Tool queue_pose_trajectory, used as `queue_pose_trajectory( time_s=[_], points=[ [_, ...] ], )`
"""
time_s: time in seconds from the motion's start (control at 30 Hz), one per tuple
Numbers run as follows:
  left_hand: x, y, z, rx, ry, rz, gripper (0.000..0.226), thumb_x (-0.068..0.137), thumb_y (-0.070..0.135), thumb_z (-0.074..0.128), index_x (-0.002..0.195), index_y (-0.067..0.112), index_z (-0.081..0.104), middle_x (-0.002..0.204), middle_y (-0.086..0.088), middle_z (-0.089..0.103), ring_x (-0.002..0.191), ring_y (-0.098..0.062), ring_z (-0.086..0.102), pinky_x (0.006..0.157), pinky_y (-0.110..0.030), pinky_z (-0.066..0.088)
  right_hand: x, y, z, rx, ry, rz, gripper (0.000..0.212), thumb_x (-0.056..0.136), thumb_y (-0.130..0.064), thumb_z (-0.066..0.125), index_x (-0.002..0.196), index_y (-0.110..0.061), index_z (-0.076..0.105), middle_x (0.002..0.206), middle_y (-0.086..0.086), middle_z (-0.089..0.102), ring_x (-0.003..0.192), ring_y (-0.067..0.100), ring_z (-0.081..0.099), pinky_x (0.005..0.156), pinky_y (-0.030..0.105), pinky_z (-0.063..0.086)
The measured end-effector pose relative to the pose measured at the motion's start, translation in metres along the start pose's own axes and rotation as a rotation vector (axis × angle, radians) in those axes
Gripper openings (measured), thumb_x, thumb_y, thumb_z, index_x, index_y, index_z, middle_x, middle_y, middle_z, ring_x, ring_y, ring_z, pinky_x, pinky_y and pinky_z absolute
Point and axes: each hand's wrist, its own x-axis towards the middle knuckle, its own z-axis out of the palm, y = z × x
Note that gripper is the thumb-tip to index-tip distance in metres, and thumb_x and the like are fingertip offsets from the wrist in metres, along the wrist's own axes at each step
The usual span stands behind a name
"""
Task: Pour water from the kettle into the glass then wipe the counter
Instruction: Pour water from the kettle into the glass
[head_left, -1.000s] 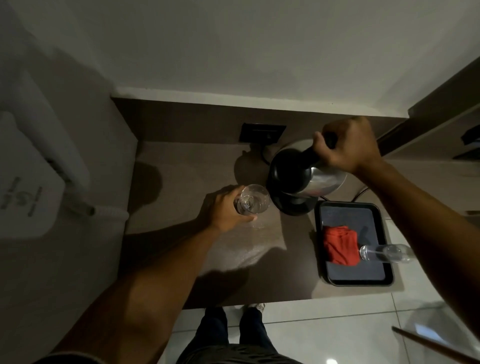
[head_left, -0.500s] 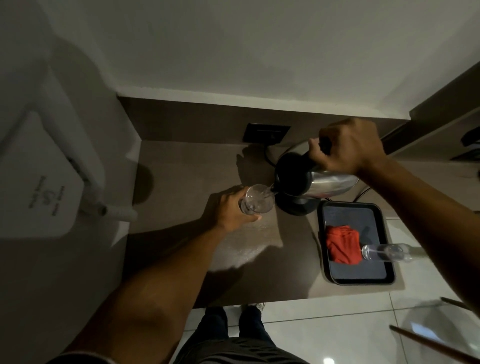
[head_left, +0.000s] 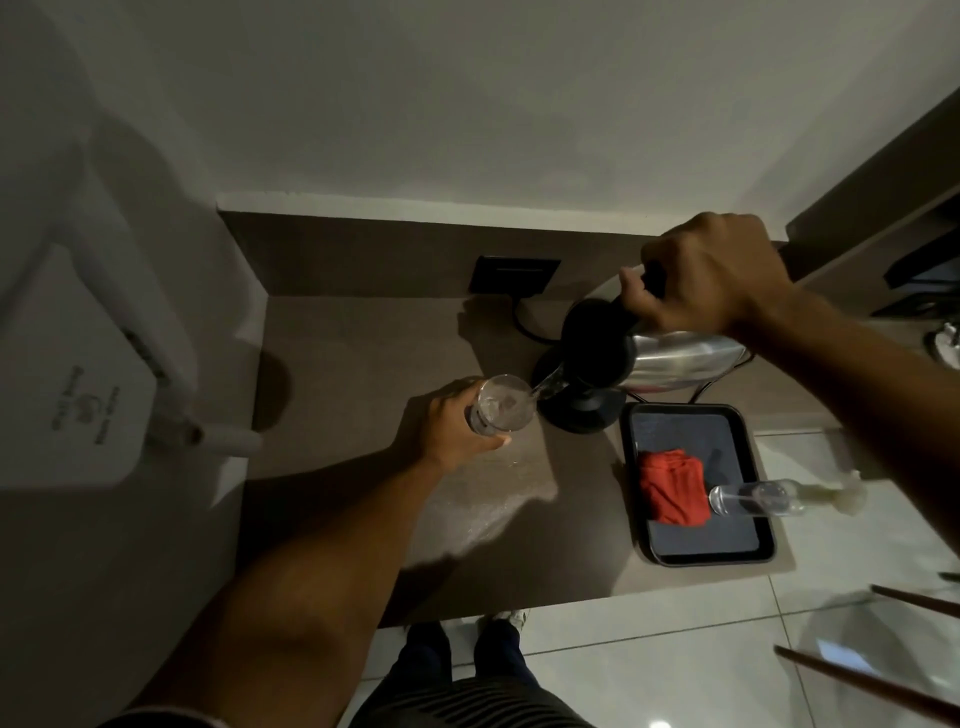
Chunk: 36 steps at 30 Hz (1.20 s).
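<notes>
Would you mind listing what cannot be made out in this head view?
- Water level in the glass: clear, dim, partly wrapped by the left hand.
- Kettle handle: covered by the right hand.
- Second glass on the tray: contents unreadable.
- Print on the white object: too small.

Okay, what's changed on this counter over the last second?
The right hand has tipped the steel kettle with the black lid further toward the clear drinking glass, and water now runs from the spout into it. The left hand keeps holding the glass. The red cloth and black tray stayed put.
</notes>
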Motion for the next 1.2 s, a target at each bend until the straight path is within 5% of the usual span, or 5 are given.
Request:
queue_pose_trajectory(
  time_s=[0.23,0.7,1.03,1.2],
  points=[
    [-0.001,0.006,-0.002,0.005,-0.028,-0.010,0.080,0.066,0.033,0.089,0.136,0.013,0.054,0.135,-0.003,0.063,0.126,-0.018,0.058,0.105,-0.028,0.048,-0.001,0.002,-0.009,-0.048,-0.015,-0.004,0.061,0.089,-0.055,0.029,0.048,-0.013,0.042,0.043,0.001,0.031,0.040,0.018,0.022,0.054,0.024,0.028],
    [-0.002,0.007,0.000,-0.036,-0.007,-0.082,0.086,0.062,0.030,0.091,0.137,0.013,0.054,0.135,-0.005,0.063,0.125,-0.019,0.059,0.100,-0.022,0.046,0.002,-0.005,-0.031,-0.051,-0.053,0.039,0.060,0.087,-0.058,0.024,0.048,-0.014,0.038,0.042,-0.003,0.024,0.040,0.019,0.025,0.056,0.026,0.032],
    [-0.005,0.012,-0.004,-0.036,-0.023,-0.065,0.081,0.067,0.027,0.089,0.138,0.013,0.053,0.136,-0.005,0.062,0.128,-0.019,0.056,0.107,-0.031,0.048,0.007,-0.008,-0.033,-0.040,-0.087,-0.008,0.075,0.087,-0.062,0.019,0.056,-0.005,0.057,0.043,-0.002,0.030,0.040,0.018,0.029,0.056,0.024,0.032],
    [-0.006,0.015,-0.007,-0.012,-0.038,-0.078,0.080,0.068,0.029,0.088,0.139,0.017,0.052,0.135,-0.001,0.063,0.126,-0.016,0.057,0.102,-0.022,0.047,0.005,-0.012,-0.027,-0.057,-0.058,-0.020,0.073,0.086,-0.061,0.018,0.054,-0.006,0.055,0.044,-0.002,0.030,0.040,0.018,0.028,0.056,0.023,0.028]
  ],
)
